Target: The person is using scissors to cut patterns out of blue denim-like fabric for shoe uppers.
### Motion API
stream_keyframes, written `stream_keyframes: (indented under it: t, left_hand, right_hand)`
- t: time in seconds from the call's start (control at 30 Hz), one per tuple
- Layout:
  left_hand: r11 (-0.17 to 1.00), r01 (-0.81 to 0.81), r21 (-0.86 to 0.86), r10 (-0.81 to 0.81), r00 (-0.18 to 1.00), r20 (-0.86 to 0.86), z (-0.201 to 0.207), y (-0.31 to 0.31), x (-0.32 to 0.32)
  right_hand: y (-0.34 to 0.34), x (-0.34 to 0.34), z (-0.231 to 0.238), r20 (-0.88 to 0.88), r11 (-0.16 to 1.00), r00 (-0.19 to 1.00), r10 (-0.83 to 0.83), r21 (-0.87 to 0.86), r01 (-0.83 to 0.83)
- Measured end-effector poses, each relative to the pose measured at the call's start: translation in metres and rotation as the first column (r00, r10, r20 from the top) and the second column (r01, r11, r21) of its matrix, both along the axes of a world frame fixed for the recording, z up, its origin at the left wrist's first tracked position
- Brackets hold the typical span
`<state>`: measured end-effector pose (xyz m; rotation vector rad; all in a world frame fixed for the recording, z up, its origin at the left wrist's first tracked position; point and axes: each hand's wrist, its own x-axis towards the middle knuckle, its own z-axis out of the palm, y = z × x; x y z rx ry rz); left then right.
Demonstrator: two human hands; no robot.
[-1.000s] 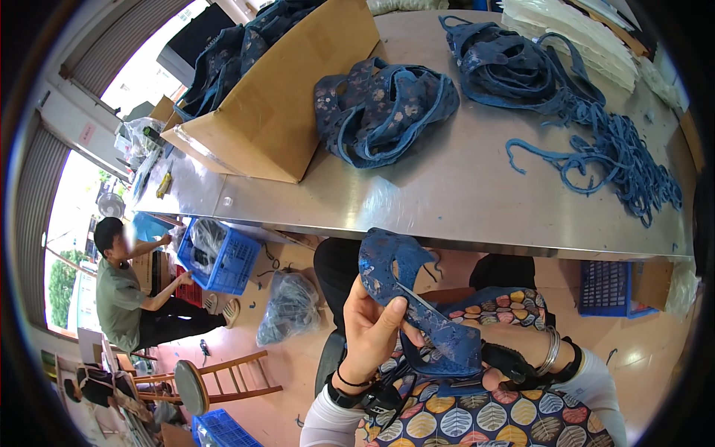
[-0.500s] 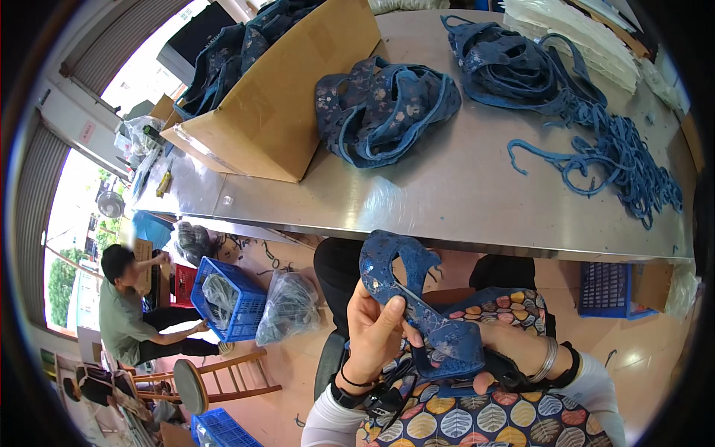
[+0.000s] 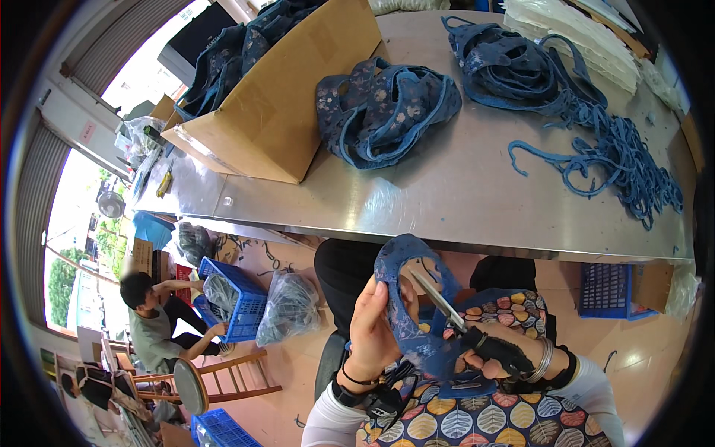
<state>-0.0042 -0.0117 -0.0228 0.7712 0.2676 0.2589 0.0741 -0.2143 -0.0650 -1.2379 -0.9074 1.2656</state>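
My left hand (image 3: 370, 331) grips a blue floral strip of fabric (image 3: 417, 346), which curves in a loop above my lap. Its thumb presses on the strip's left side. In my right hand (image 3: 514, 350) is a pair of scissors (image 3: 441, 299), with metal blades angled up and left across the opening of the loop. Something black covers part of that hand, and the handles are mostly hidden. A crumpled bundle of the same blue fabric (image 3: 391, 112) lies on the metal table (image 3: 298, 212) ahead.
A cardboard box (image 3: 279, 104) of blue fabric stands at the table's left. Another fabric bundle (image 3: 506, 71) and tangled blue trimmings (image 3: 625, 164) lie to the right. On the floor at left are a blue crate (image 3: 249, 305), a plastic bag (image 3: 289, 313), a stool (image 3: 191, 387) and a seated co-worker (image 3: 153, 328).
The scissors have come up into plain view, blades over the fabric loop. My left hand has shifted its hold and the fabric has turned. The co-worker has leaned toward the crate.
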Motion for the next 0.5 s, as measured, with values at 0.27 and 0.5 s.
stream_keyframes:
  t: [0.27,0.5]
  left_hand:
    - [0.956,0.179,-0.233,-0.165,0.983,0.076,0.003,0.009,-0.005]
    - [0.974,0.179,-0.136,-0.158,0.976,0.152,-0.001,0.005,-0.008]
  right_hand:
    - [0.002,-0.006,0.015,-0.417,0.979,0.89,-0.186,-0.151,0.134]
    - [0.002,-0.005,0.001,-0.29,0.999,0.957,0.027,-0.014,-0.033]
